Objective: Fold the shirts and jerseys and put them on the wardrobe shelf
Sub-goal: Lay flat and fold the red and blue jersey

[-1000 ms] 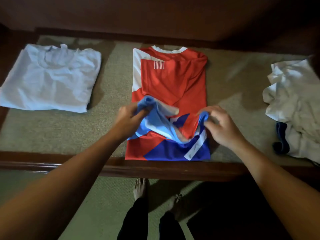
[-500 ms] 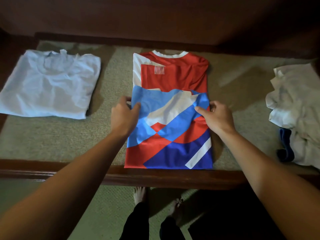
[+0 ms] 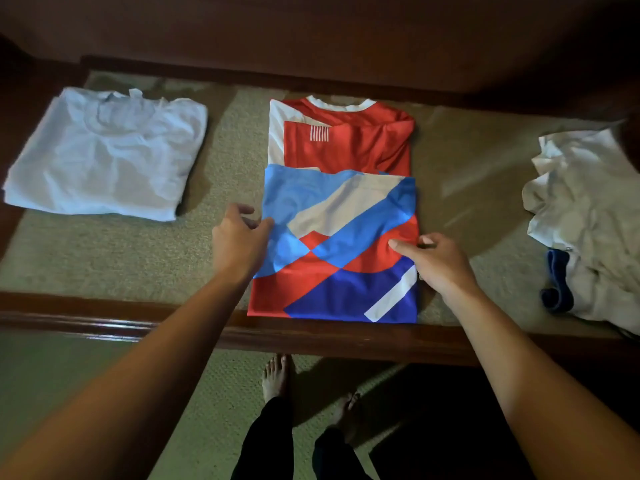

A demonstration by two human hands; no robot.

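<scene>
A red, blue and white jersey (image 3: 346,147) lies on the carpeted wardrobe shelf (image 3: 121,265), collar at the far end, its lower part folded up over its middle. My left hand (image 3: 239,244) is at the jersey's left edge, fingers loosely apart, thumb touching the fabric. At the right edge, my right hand (image 3: 440,261) rests its fingertips on the fold without gripping it. A folded pale blue shirt (image 3: 107,154) lies flat at the left of the shelf. A crumpled heap of white shirts (image 3: 588,216) with a dark blue piece (image 3: 556,282) sits at the right.
The shelf's dark wooden front rail (image 3: 104,327) runs across below the jersey, and a dark wooden back wall (image 3: 311,39) closes the far side. Below the rail are the green carpet floor (image 3: 214,410) and my bare feet (image 3: 277,375).
Both hands carried the jersey's bottom part up and laid it flat over the middle. They have since let go and slid back towards me along the jersey's sides.
</scene>
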